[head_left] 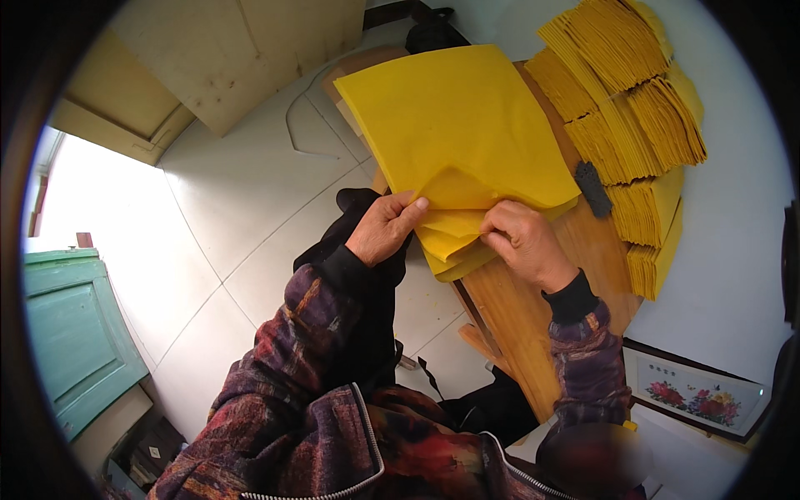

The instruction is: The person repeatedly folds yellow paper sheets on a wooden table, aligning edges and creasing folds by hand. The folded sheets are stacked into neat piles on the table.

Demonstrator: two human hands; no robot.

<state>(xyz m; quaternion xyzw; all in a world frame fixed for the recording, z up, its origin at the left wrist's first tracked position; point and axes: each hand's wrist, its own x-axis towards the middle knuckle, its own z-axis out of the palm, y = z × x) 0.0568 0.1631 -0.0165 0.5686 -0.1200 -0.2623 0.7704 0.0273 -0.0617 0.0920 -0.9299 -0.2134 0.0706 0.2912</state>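
A stack of large yellow paper sheets (450, 117) lies on a wooden table in front of me, its near edge lifted and partly folded. My left hand (386, 227) pinches the near left edge of the top sheet between thumb and fingers. Closed on the near edge farther right is my right hand (527, 243), thumb against bent fingers. Between the two hands the paper bulges up in a crease, and lower layers hang below it over the table's edge. How many sheets each hand grips cannot be made out.
Bundles of folded yellow paper (621, 125) are piled along the wall at the right. A dark grey block (592, 189) sits beside the sheets on the wooden table (575, 292). A framed flower picture (692, 392) stands lower right. Pale floor tiles (237, 225) and a green panel (79, 321) are left.
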